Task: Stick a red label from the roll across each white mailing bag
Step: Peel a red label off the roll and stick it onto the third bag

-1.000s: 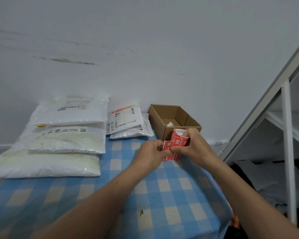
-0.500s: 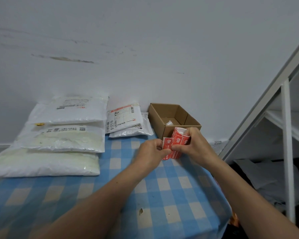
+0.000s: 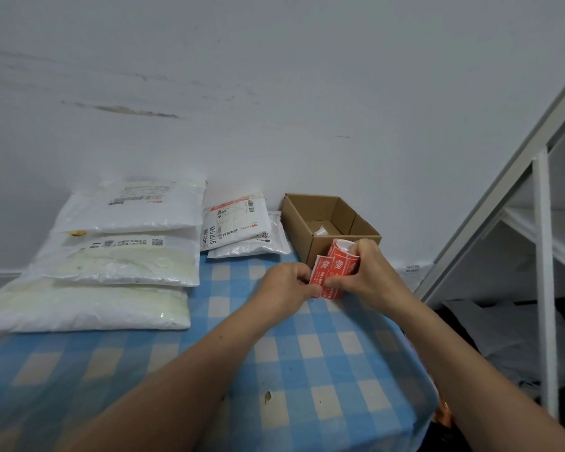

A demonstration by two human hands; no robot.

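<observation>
Table [image 3: 402, 399] covered by a blue-and-white checked cloth [image 3: 294, 363]. Far left: three large white mailing bags [image 3: 88, 308], stacked. Back centre: two smaller white mailing bags [image 3: 242, 236], overlapped, with an open cardboard box [image 3: 302, 228] just beside them.

Roll of red labels [image 3: 341, 261] with white print, tilted, open core up, gripped in right hand [image 3: 372, 275]. Loose red label [image 3: 320, 272] standing off at eight o'clock of the roll, pinched by left hand [image 3: 287, 288]. At nine o'clock, three large white mailing bags [image 3: 121, 262], stacked stepwise, printed slips up. At ten o'clock, two small white mailing bags [image 3: 235, 226], overlapped, upper one skewed.
</observation>
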